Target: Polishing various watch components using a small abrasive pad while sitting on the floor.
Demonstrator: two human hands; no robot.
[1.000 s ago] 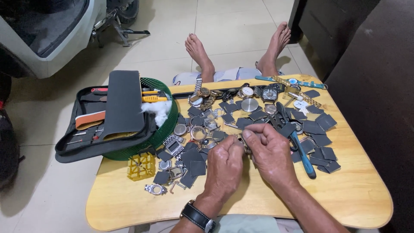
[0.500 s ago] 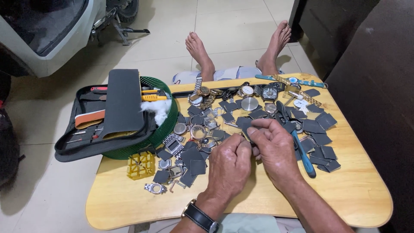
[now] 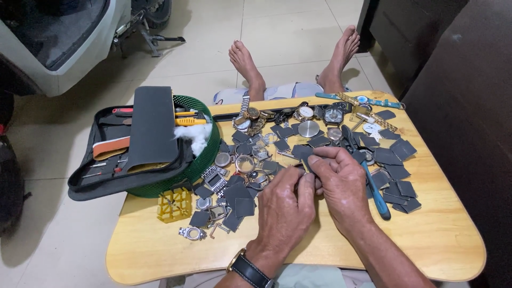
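Over the middle of the wooden table [image 3: 160, 250], both hands meet. Left hand [image 3: 285, 205] and right hand [image 3: 341, 184] are each pinched on one small thin part [image 3: 305, 165], yellowish, held upright between the fingertips just above the tabletop. Too small to tell what it is; looks like a watch piece or a slim tool. Left wrist wears a dark-strapped watch [image 3: 248, 269].

Step in hand, as I judge it: fine fiddling with that part, both hands closed on it, nothing resting on the table. Whatever comes after calls for a steady two-finger grip and small moves, since loose bits lie close all around and a slip would drop the part among them.

Just ahead of the hands: a scatter of dark square pads [image 3: 392, 157], watch cases [image 3: 244, 162], a round metal back [image 3: 308, 128], and several wristwatches [image 3: 250, 114] along the far edge. Blue-handled tool [image 3: 376, 194] lies just right of the right hand, touching the table, not held. Yellow plastic holder [image 3: 174, 204] sits left of the pile. Far left, a green basket [image 3: 205, 157] holds white cotton [image 3: 194, 136] and carries an open black tool case [image 3: 114, 160] that overhangs the table edge. Beyond the table, two bare feet [image 3: 245, 61] rest on the tiled floor [image 3: 288, 32].
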